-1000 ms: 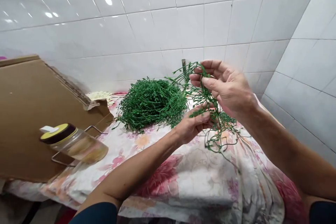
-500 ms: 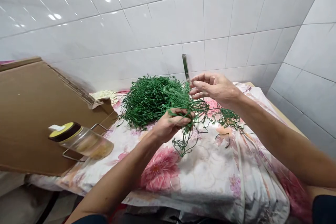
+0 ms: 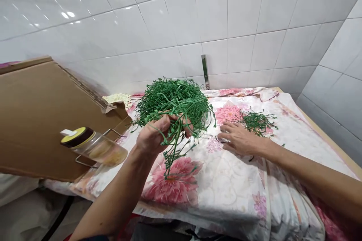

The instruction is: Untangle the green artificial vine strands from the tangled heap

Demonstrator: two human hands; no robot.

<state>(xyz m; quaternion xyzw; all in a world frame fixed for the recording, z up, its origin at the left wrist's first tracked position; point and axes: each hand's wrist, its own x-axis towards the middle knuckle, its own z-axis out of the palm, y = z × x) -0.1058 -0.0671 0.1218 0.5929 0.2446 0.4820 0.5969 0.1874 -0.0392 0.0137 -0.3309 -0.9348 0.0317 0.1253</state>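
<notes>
A bunch of thin green stems (image 3: 177,139) with small knobby ends is gripped in my left hand (image 3: 154,133), its fingers curled round them. Some stems dangle below the hand over the flowered cloth. Right behind it lies a large tangled heap of the same green stems (image 3: 169,96). My right hand (image 3: 240,139) rests low over the cloth, palm down with fingers apart. One loose dark stem (image 3: 222,140) lies by its fingertips. Just beyond this hand is a small pile of green stems (image 3: 258,122).
A flowered cloth (image 3: 220,184) covers the table. At left stand a cardboard box (image 3: 51,113) and a clear jar (image 3: 104,150) with a yellow-and-dark lid, tilted in view. Pale pieces (image 3: 120,99) lie behind the box. A metal strip (image 3: 205,69) leans against the tiled wall (image 3: 169,26).
My right hand has moved from above the held bunch down to the cloth beside the small pile. My left hand has shifted left and towards me, still holding the stems. The view has shifted slightly.
</notes>
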